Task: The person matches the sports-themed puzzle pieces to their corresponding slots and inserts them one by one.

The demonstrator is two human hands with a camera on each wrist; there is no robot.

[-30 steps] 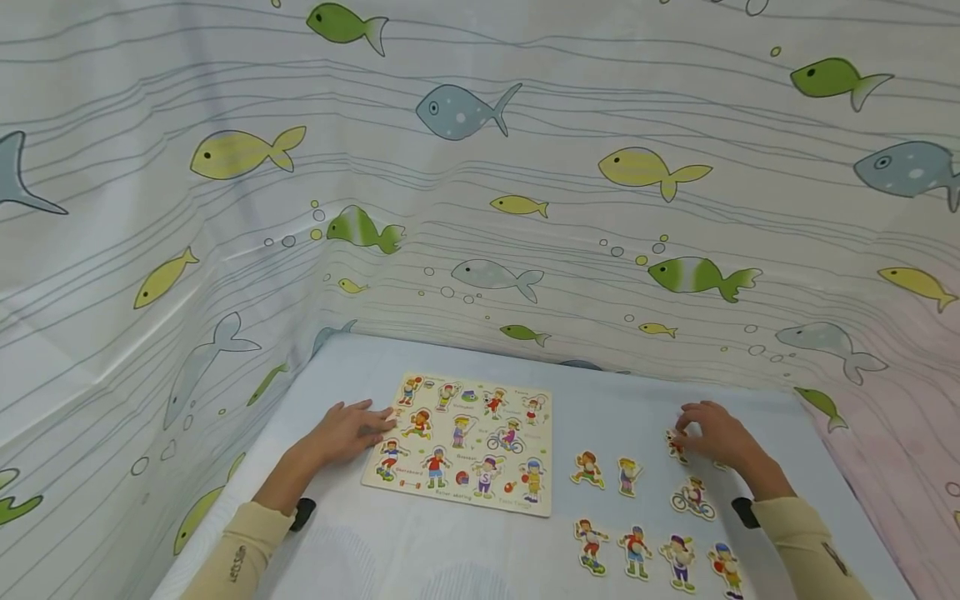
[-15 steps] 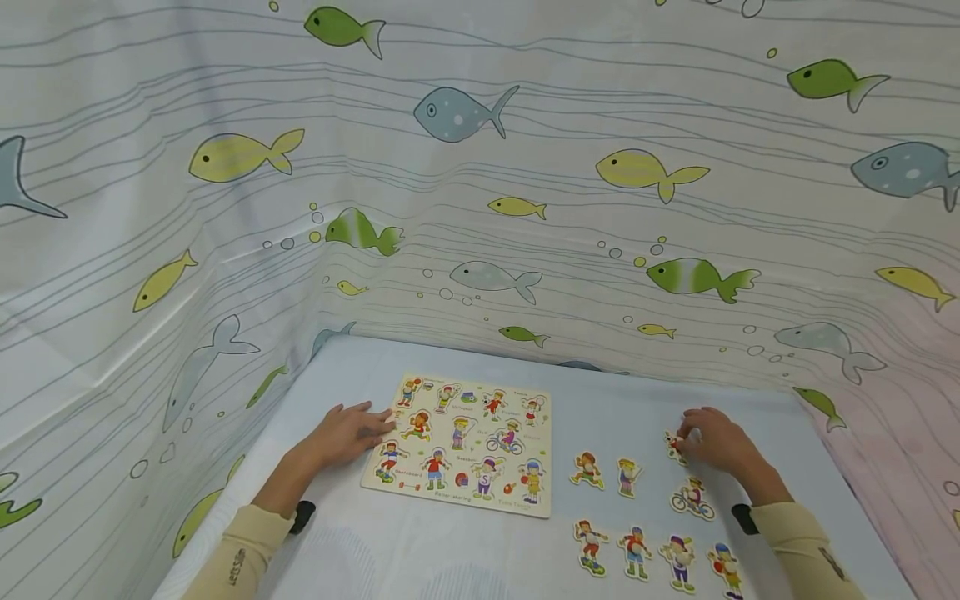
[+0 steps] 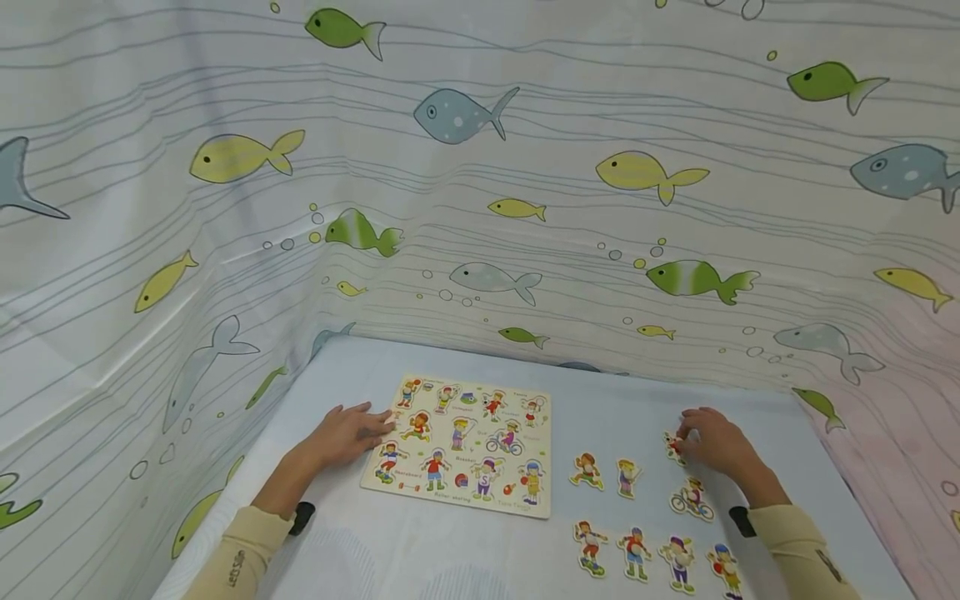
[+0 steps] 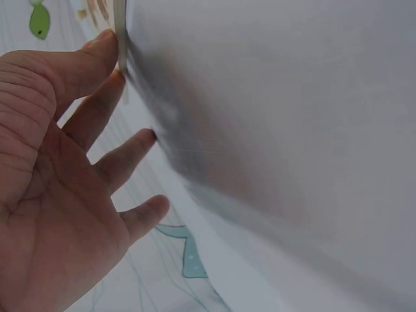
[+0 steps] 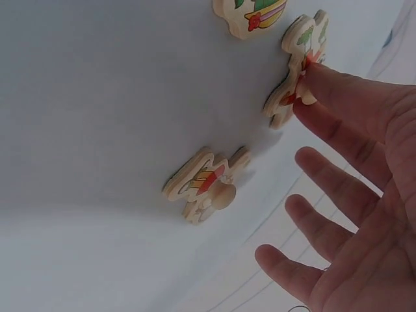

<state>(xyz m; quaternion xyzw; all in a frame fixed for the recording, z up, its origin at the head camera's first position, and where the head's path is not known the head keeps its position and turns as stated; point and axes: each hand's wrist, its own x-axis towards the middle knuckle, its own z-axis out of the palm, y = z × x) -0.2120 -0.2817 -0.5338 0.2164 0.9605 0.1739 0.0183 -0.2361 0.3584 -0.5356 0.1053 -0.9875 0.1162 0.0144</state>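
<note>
The left edge of a wooden knob puzzle board (image 3: 491,500), printed with sports children, lies under the fingertips of my left hand (image 3: 348,435). In the left wrist view its thumb and index fingertip touch the board's edge (image 4: 121,32), the other fingers spread apart. On the right, my right hand (image 3: 712,442) pinches the knob of a football-player puzzle piece (image 3: 673,447) between thumb and index finger; its remaining fingers fan out in the right wrist view. That piece (image 5: 296,71) stays close over the tabletop. Another knobbed piece (image 5: 207,184) lies beside it.
Loose pieces lie right of the board: a runner (image 3: 587,472), a golfer (image 3: 627,479), a cyclist (image 3: 693,500), and a front row with a skateboarder (image 3: 590,548), a roller skater (image 3: 635,554), a baseball player (image 3: 678,564) and a blue-capped figure (image 3: 724,570). A fish-print curtain (image 3: 450,208) encloses the table.
My right thumb and index finger have closed on the football-player piece's knob, and the hand has shifted slightly. My left hand stays at the board's edge.
</note>
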